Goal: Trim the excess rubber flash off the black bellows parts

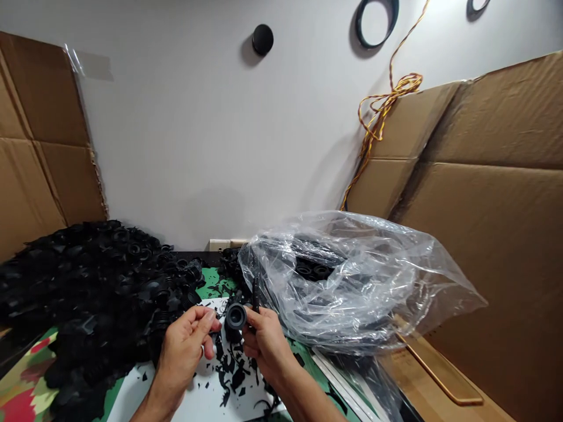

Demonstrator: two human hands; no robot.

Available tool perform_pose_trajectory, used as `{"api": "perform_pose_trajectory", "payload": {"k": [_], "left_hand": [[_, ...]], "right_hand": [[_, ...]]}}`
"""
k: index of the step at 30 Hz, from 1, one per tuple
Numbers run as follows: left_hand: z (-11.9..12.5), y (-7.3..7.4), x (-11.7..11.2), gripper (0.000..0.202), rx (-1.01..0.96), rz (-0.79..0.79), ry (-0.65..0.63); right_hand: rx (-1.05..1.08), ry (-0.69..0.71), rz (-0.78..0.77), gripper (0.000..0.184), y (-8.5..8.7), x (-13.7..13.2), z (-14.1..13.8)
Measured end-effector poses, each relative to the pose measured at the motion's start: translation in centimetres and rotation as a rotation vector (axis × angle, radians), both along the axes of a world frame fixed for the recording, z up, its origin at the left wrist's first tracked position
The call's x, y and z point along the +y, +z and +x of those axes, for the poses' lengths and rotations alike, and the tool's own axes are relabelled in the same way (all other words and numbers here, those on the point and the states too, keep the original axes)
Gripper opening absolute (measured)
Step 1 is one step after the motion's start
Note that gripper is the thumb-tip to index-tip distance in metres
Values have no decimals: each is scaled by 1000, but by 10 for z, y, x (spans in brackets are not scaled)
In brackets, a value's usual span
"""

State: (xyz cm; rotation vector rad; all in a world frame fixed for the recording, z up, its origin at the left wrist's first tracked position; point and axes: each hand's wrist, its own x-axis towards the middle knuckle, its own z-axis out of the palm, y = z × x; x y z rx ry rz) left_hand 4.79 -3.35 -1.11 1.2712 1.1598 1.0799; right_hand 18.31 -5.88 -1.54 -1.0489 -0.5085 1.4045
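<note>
My left hand and my right hand meet low in the middle of the view, both pinching a small black rubber ring-shaped part between their fingertips. My right hand also grips a thin dark tool that stands upright beside the part. Under the hands lies a white sheet strewn with black rubber trimmings.
A big heap of black rubber parts fills the left side. A clear plastic bag holding more black parts sits to the right. Cardboard sheets lean on both sides. A yellow-red wire hangs on the white wall.
</note>
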Motion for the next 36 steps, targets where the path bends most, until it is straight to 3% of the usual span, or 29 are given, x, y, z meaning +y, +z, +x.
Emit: {"api": "perform_pose_trajectory", "payload": {"k": [7, 20, 26, 36], "left_hand": [[2, -1, -4, 43, 60, 8, -77], [4, 5, -5, 41, -26, -72, 0], [4, 6, -5, 44, -34, -87, -12], [2, 3, -3, 47, 15, -90, -53]], "right_hand": [[-14, 28, 23, 32, -4, -1, -2], [-1, 97, 29, 61, -8, -4, -1], [-20, 158, 99, 59, -6, -7, 1], [8, 140, 59, 56, -2, -6, 2]]}}
